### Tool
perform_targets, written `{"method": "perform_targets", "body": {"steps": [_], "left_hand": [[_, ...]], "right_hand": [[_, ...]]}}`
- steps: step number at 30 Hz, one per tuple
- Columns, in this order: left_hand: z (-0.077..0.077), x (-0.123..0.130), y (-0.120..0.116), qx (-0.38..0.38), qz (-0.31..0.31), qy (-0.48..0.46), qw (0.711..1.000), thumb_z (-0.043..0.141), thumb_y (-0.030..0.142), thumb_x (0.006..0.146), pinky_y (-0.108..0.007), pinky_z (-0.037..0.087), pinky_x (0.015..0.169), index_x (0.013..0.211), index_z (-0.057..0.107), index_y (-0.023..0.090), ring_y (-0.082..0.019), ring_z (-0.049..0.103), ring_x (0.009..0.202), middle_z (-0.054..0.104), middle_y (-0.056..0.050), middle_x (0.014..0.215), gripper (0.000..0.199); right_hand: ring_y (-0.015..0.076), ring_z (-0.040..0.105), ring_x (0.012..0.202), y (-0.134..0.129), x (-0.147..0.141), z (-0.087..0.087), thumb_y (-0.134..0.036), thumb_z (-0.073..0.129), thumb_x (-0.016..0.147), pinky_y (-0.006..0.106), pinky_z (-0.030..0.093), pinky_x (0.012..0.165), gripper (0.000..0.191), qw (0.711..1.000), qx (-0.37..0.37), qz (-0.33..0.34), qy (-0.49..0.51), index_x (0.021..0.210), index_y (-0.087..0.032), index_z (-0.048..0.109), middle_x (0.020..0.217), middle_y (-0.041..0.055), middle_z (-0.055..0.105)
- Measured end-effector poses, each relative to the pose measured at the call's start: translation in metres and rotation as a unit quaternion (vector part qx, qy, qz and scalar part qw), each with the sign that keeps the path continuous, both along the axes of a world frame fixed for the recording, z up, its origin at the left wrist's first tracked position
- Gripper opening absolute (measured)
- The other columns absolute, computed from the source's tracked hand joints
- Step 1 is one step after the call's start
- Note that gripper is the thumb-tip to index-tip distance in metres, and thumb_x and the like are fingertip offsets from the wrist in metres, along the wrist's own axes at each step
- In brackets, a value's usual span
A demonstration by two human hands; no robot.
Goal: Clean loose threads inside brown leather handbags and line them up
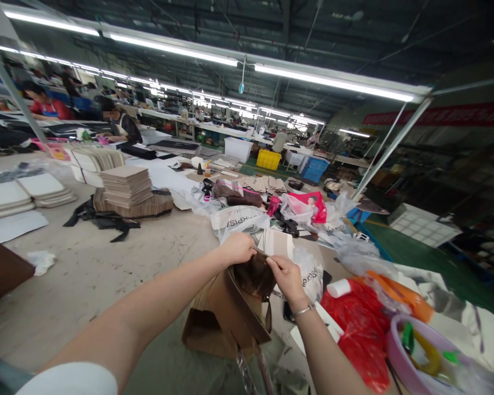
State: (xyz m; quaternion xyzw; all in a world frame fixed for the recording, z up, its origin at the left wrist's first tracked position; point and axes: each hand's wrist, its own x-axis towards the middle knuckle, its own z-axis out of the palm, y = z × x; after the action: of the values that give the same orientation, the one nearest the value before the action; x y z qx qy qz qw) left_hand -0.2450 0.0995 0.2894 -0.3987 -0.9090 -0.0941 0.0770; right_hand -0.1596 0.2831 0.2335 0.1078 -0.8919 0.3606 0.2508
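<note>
At the mouth of the brown bag (222, 310), left hand (237, 248): closed, knuckles up, its curled fingers gripping the upper edge
Right hand (286, 274): thumb and fingers pinching the same edge, a little apart from the left; a thin metal bangle (303, 310) rings the wrist
Brown bag: between the two forearms, low in view, with smooth, leather-like panels, crisp straight edges and a boxy lower part
Lining (253, 274): dark brown, softly shiny, creased inside the opening
Straps (263, 368): two long, narrow bands with glossy, crinkled wrapping, hanging toward the person
Bench (148, 296): broad, flat and pale, its surface scuffed and speckled
Printed plastic bag (239, 219): thin, white, crumpled, dark lettering across it, just beyond the left hand
Red plastic bag (356, 329): glossy and deeply wrinkled, beside the right forearm
Purple basin (392, 341): round, smooth-rimmed, holding a yellow ring-shaped item (432, 356) and something green
Card stack (125, 189): squared, flat, tan pieces set on a wider brown pile, with limp black strips (107, 219) trailing beside it
White pieces (41, 185): flat, round-cornered, layered in low piles farther along
Yellow crate (268, 159): boxy, well beyond the bench
</note>
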Motion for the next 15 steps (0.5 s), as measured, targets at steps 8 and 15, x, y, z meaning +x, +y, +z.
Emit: {"method": "perform_targets", "body": {"steps": [8, 15], "left_hand": [[-0.003, -0.001, 0.001, 0.011, -0.005, -0.002, 1.000, 0.052, 0.032, 0.080, -0.031, 0.047, 0.071, 0.076, 0.069, 0.014, -0.023, 0.063, 0.079, 0.068, -0.011, 0.081, 0.025], [0.001, -0.011, -0.012, 0.015, -0.054, -0.031, 0.998, 0.064, 0.041, 0.073, -0.027, 0.045, 0.069, 0.071, 0.068, 0.016, -0.020, 0.062, 0.078, 0.068, -0.006, 0.079, 0.026]], "right_hand": [[0.0225, 0.062, 0.086, -0.004, -0.002, 0.020, -0.048, 0.053, 0.086, 0.033, 0.048, 0.078, 0.042, 0.993, 0.099, -0.013, -0.061, 0.117, -0.022, 0.061, 0.097, 0.0072, 0.068], [0.0174, 0.058, 0.076, -0.016, -0.019, 0.021, -0.033, 0.051, 0.089, 0.025, 0.042, 0.070, 0.026, 0.980, 0.186, -0.041, -0.056, 0.077, -0.024, 0.071, 0.074, 0.0034, 0.066]]}}
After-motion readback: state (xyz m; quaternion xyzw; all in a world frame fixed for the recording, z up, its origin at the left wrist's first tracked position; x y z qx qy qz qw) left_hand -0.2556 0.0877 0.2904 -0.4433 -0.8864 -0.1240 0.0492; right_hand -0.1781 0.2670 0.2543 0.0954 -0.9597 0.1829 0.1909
